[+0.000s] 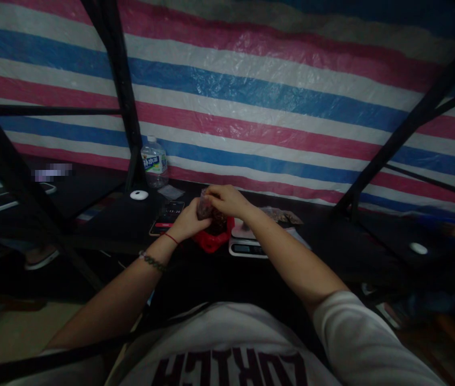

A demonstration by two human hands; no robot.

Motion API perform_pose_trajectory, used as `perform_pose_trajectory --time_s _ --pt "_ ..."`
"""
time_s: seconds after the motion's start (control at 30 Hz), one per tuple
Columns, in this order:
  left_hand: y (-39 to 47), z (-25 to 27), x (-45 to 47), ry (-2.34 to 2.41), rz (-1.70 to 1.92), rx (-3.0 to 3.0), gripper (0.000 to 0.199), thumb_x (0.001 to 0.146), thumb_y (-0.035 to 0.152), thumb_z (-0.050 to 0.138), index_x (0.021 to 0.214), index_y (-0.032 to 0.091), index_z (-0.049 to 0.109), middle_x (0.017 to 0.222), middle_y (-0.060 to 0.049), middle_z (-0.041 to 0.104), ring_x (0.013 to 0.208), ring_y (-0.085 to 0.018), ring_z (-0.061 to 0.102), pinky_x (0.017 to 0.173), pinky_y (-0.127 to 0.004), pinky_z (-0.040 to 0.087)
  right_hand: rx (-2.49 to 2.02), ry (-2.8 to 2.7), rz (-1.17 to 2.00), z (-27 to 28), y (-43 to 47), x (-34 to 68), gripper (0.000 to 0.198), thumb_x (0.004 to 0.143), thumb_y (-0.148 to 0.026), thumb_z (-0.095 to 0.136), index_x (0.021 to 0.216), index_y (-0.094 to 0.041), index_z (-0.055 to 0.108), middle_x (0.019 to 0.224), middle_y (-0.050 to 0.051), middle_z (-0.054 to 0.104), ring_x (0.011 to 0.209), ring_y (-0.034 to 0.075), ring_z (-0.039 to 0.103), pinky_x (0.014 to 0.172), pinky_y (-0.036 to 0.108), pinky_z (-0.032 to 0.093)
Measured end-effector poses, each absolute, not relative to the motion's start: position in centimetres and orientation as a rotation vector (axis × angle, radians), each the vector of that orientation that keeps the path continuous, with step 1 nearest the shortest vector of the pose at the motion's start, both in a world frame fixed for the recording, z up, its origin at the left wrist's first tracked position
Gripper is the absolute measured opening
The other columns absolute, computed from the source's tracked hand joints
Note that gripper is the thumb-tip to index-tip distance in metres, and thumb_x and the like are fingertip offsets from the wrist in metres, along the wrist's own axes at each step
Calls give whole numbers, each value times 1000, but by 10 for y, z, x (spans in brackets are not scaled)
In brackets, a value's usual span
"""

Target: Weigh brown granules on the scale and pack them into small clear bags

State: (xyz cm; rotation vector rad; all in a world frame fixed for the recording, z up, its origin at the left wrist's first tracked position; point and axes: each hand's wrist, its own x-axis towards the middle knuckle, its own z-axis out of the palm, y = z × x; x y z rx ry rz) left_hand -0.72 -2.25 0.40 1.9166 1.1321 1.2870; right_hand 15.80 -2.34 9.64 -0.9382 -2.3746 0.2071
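Note:
Both my hands meet at a small clear plastic bag (203, 208) above a red plastic bag (211, 244). My left hand (189, 220) is closed round the small bag's lower part. At its top, the fingers of my right hand (225, 201) pinch the bag's edge. Inside the red bag lies something dark brown in small pieces, partly hidden by my hands. Right of it, partly under my right forearm, stands a white digital scale (241, 249) with a display at its front. A phone (166, 219) showing a timer lies left of my left hand.
An empty clear bottle (155, 163) stands at the back by a black frame post (120, 75). A white round object (139, 195) and a flat clear bag (171, 192) lie near it. Filled small bags (285, 216) lie behind the scale. A striped plastic sheet (251, 102) hangs behind the table.

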Motion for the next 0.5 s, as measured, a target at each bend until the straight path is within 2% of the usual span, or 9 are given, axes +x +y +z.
perform_pose_trajectory --time_s 0.13,0.2,0.27,0.37,0.43,0.5 --pt "-18 4 -8 1035 1376 1834 57 58 30 76 111 18 56 102 -6 65 92 -24 61 82 -33 46 -906 -2418 276 92 -24 149 16 85 -23 53 89 -18 68 81 1 67 74 13 59 70 23 40" --pt "-16 4 -7 1013 1441 1705 51 60 32 75 105 17 58 100 -6 65 91 -22 61 80 -32 46 -856 -2369 338 90 -21 145 16 85 -24 54 89 -17 68 83 1 67 75 13 59 70 23 41" --pt "-13 4 -8 1035 1498 1530 39 63 32 73 96 17 59 85 -3 65 77 -18 60 71 -28 46 -903 -2214 336 87 -14 145 17 86 -25 52 90 -17 67 85 1 66 76 13 59 71 23 42" --pt "-8 3 -14 1054 1595 1252 28 66 31 70 87 20 54 60 6 53 50 -11 47 52 -23 38 -1081 -2136 320 74 -1 151 17 84 -21 52 84 -16 68 81 2 67 74 14 59 69 24 43" --pt "-6 3 -18 1028 1632 1190 27 67 33 68 85 21 51 55 8 47 44 -9 40 47 -22 33 -1128 -2329 397 59 4 154 13 78 -16 57 78 -16 70 76 3 68 70 15 60 66 25 43" --pt "-7 3 -19 1055 1620 1316 27 66 33 69 83 21 53 58 6 50 48 -10 44 49 -23 34 -1091 -2510 498 39 6 152 11 71 -13 63 76 -17 72 73 2 69 65 16 61 64 25 44"
